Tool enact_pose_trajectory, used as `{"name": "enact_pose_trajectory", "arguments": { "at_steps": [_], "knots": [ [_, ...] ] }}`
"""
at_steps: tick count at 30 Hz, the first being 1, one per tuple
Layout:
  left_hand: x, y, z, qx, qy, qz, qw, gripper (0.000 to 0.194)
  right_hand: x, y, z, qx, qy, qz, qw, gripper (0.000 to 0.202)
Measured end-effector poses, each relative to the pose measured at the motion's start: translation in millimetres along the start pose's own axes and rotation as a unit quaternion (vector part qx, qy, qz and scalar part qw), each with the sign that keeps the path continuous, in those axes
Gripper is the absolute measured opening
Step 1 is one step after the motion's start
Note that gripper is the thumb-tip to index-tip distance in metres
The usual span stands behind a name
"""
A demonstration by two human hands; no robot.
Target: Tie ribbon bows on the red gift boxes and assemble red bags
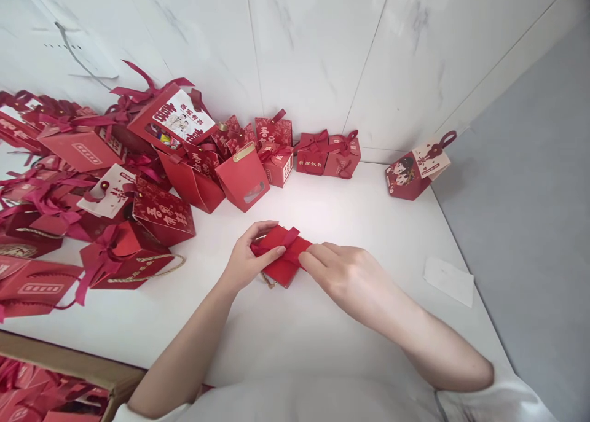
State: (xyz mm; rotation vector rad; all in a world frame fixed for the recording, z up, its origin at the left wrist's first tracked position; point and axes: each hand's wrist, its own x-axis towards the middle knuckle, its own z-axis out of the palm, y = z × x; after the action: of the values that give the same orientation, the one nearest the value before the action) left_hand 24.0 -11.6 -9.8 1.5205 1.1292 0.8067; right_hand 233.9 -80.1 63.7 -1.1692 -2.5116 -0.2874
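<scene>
A small red gift box (286, 276) sits on the white table in front of me, with a dark red ribbon (290, 238) across its top. My left hand (251, 255) grips the box from its left side, thumb pressing on the ribbon. At the right corner, my right hand (338, 268) has its fingers pinched together on the ribbon's end, which they mostly hide. A bit of twisted cord handle (268, 281) shows under the box's near left edge.
Many red gift boxes with ribbons crowd the left, such as a box with gold cord (133, 265). Two ribboned boxes (328, 155) stand by the tiled wall. A patterned box (412, 170) and white paper (449, 281) lie right. A full cardboard carton (110, 376) is lower left.
</scene>
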Motion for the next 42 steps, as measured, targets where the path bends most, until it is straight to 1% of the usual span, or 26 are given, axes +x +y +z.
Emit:
{"name": "enact_pose_trajectory", "arguments": {
  "at_steps": [3,5,7,11,13,18,21,23,24,26,28,29,30,31,33,34,36,38,39,41,42],
  "knots": [
    [-1,2,-0.8,-0.003,-0.016,-0.001,1.0,0.047,1,0,-4,0.058,-0.021,-0.04,0.997,0.029],
    [-1,3,-0.4,0.005,-0.015,0.007,1.0,0.046,0,-4,-1,0.084,-0.035,-0.076,0.993,0.027],
    [0,2,0.3,0.016,-0.01,0.017,1.0,0.045,-1,-11,6,0.084,-0.037,-0.111,0.99,0.026],
    [1,-2,0.8,0.019,-0.008,0.023,1.0,0.046,-4,-29,26,0.045,0.003,-0.168,0.985,0.026],
    [0,-2,0.6,0.015,-0.01,0.019,1.0,0.046,-4,-36,34,0.033,0.006,-0.19,0.981,0.025],
    [1,-1,0.1,0.014,-0.012,0.007,1.0,0.048,-2,-45,48,0.046,-0.011,-0.197,0.979,0.027],
    [2,-2,-1.4,0.009,-0.005,0.006,1.0,0.049,-3,-40,46,0.123,-0.038,-0.189,0.974,0.024],
    [3,-4,-3.7,0.007,-0.007,0.011,1.0,0.051,-3,-29,38,0.207,-0.055,-0.143,0.966,0.023],
    [2,-4,-5.4,0.011,-0.015,0.014,1.0,0.053,-2,-23,32,0.246,-0.06,-0.099,0.962,0.026],
    [1,-4,-9.8,0.025,-0.045,0.013,0.999,0.06,-2,-7,22,0.294,-0.069,0.02,0.953,0.029],
    [0,-3,-15.3,0.031,-0.088,-0.007,0.996,0.07,-4,9,16,0.293,-0.084,0.147,0.941,0.032],
    [-1,-3,-18.4,0.026,-0.113,-0.022,0.993,0.074,-6,15,16,0.282,-0.096,0.199,0.934,0.035],
    [-2,-2,-21.6,0.018,-0.138,-0.036,0.99,0.078,-9,20,18,0.276,-0.112,0.237,0.925,0.038],
    [-3,-2,-24.8,0.009,-0.161,-0.046,0.986,0.082,-12,23,21,0.28,-0.132,0.261,0.914,0.04],
    [-4,-1,-31.7,-0.001,-0.198,-0.052,0.979,0.091,-21,26,31,0.337,-0.174,0.276,0.883,0.044],
    [-4,-1,-35.4,0.002,-0.21,-0.052,0.976,0.095,-26,25,36,0.385,-0.193,0.278,0.859,0.046],
    [-6,0,-43.1,0.022,-0.223,-0.055,0.973,0.103,-33,20,44,0.485,-0.222,0.288,0.795,0.052],
    [-10,1,-50.4,0.055,-0.221,-0.056,0.972,0.108,-38,13,48,0.561,-0.244,0.307,0.73,0.059],
    [-14,2,-53.4,0.072,-0.213,-0.056,0.973,0.11,-40,10,48,0.587,-0.254,0.314,0.702,0.062],
    [-24,2,-55.8,0.095,-0.176,-0.054,0.978,0.107,-42,3,47,0.625,-0.271,0.317,0.659,0.064],
    [-30,1,-54.8,0.095,-0.144,-0.057,0.983,0.1,-43,0,47,0.642,-0.276,0.315,0.643,0.064]
  ]
}}
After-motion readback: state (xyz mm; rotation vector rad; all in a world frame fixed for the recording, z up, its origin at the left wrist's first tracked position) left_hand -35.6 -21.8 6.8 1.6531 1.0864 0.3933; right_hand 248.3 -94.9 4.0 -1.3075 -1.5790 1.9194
